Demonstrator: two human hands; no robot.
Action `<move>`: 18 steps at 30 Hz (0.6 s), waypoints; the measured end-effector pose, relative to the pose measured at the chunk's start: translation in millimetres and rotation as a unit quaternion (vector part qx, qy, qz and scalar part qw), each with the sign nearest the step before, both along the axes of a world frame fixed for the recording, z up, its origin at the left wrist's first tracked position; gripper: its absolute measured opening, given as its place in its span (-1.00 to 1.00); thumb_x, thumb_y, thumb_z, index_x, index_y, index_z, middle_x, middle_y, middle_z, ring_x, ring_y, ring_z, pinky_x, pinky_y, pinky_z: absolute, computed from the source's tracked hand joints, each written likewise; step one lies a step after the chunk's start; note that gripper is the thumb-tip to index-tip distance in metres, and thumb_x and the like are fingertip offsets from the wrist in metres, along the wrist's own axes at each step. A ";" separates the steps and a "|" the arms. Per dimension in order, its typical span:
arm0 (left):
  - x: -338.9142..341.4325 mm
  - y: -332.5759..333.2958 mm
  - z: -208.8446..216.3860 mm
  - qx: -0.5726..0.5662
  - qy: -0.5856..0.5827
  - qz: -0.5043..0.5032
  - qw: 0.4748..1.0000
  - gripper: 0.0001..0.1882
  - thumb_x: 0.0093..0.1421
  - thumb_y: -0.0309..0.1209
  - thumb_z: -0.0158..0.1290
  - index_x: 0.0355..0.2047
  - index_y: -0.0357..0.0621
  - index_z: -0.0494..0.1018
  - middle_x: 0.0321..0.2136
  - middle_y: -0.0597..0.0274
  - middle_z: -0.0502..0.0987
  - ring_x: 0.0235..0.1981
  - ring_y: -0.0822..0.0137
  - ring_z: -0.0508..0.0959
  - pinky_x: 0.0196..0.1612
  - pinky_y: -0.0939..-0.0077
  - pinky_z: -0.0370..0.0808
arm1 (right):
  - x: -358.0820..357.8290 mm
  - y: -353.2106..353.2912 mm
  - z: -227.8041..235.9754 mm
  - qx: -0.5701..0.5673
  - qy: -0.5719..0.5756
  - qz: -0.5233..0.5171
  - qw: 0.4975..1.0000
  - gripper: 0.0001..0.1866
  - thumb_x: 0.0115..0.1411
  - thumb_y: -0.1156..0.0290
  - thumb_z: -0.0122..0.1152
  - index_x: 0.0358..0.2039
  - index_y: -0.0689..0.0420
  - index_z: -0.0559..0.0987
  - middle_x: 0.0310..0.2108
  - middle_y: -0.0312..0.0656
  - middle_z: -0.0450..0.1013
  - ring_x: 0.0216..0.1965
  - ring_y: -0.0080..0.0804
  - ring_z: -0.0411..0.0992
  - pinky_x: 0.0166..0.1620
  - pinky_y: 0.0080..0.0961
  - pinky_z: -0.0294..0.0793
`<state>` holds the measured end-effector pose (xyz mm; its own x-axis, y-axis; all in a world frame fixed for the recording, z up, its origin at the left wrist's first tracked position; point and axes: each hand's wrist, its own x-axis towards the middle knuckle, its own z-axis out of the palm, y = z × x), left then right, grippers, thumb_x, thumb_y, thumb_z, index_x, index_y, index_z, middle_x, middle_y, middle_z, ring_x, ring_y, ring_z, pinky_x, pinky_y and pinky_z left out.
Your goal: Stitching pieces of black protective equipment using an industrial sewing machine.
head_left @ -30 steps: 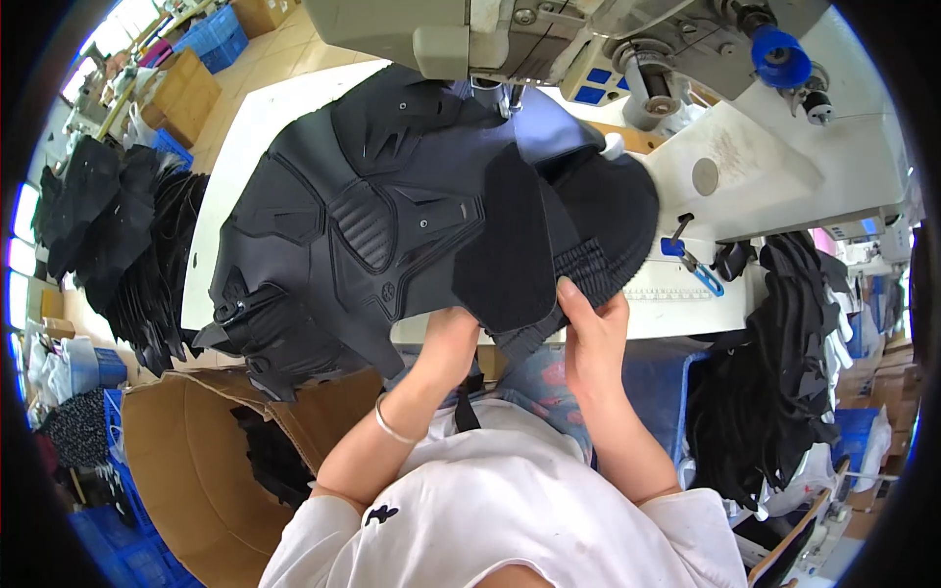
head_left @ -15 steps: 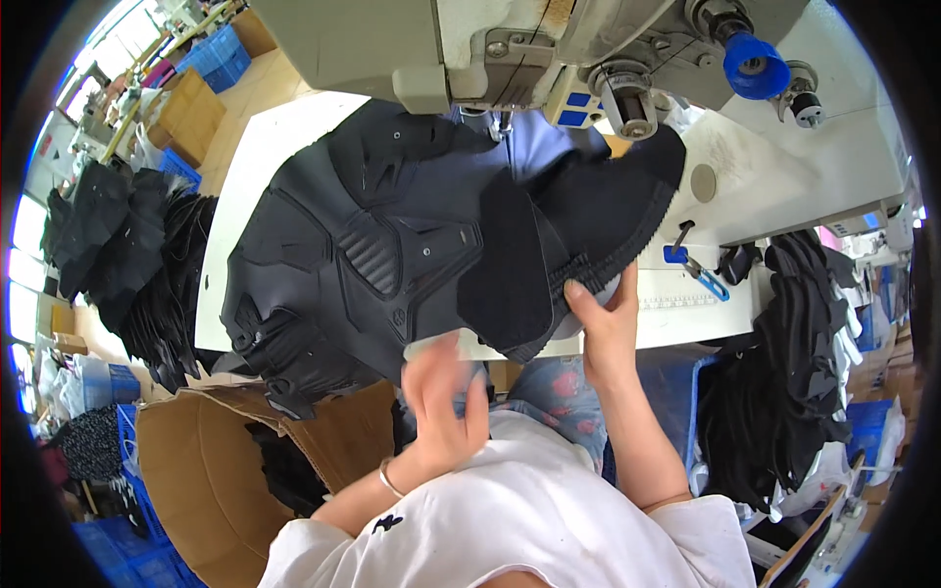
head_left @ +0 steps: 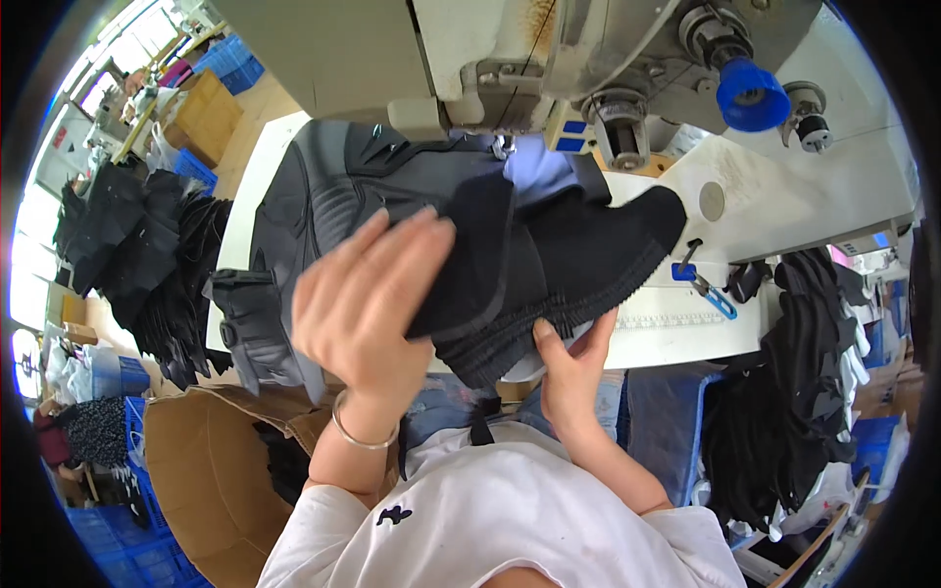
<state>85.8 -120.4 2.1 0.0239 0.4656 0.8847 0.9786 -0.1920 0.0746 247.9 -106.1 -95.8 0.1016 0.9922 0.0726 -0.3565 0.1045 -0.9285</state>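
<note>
A black moulded sewn piece [head_left: 328, 211] with raised ribs lies across the white table, under the sewing machine head [head_left: 500, 73]. Joined to it is a smooth black fabric panel [head_left: 588, 235] with a gathered edge. My left hand [head_left: 368, 294] rests over the left part of this panel, fingers stretched out and its thumb hidden. At the gathered edge, my right hand [head_left: 573, 367] pinches the fabric, thumb on top and the other fingers underneath. Some bluish cloth [head_left: 544, 169] shows behind the panel near the needle area.
Blue-handled snips [head_left: 714, 296] lie right of the piece, beside a ruler strip [head_left: 671, 320]. Stacked black pieces [head_left: 147, 265] stand at the left, and black cloth strips [head_left: 784, 392] hang at the right. A cardboard box [head_left: 211, 470] is open below the table's left edge.
My left hand has gone from near the table's front edge up onto the panel. The black piece has folded and shifted, with its panel turned. My right hand keeps its pinch, slightly lower and further left.
</note>
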 end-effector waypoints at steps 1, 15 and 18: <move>5.6 -4.8 -2.3 -0.006 0.009 0.000 1.000 -0.75 -0.04 -0.43 0.06 -0.32 0.03 0.61 -0.34 0.34 0.64 -0.25 0.27 0.61 -0.17 0.52 0.41 | -1.1 -1.8 2.3 0.011 -0.011 -0.005 1.000 -0.20 -0.06 0.67 0.23 0.22 0.21 0.11 0.17 -0.15 0.14 0.18 -0.35 0.11 0.25 -0.46 -0.03; 12.3 -16.1 -16.2 -0.066 0.145 0.019 0.987 -0.78 -0.04 -0.40 0.12 -0.33 0.14 0.61 -0.31 0.44 0.63 -0.26 0.27 0.62 -0.25 0.63 0.43 | -1.2 0.0 -6.2 -0.006 -0.005 0.005 1.000 -0.53 0.01 0.69 0.23 -0.02 0.25 0.41 -0.04 -0.22 0.38 0.00 -0.46 0.31 0.13 -0.52 0.19; 10.5 -15.5 -23.4 -0.069 0.157 0.015 0.985 -0.79 -0.02 -0.38 0.10 -0.33 0.14 0.61 -0.29 0.43 0.63 -0.25 0.27 0.62 -0.25 0.64 0.42 | -1.0 0.3 -3.2 -0.002 -0.010 0.005 1.000 -0.53 0.01 0.69 0.24 -0.02 0.25 0.40 -0.04 -0.21 0.38 0.00 -0.46 0.30 0.13 -0.52 0.19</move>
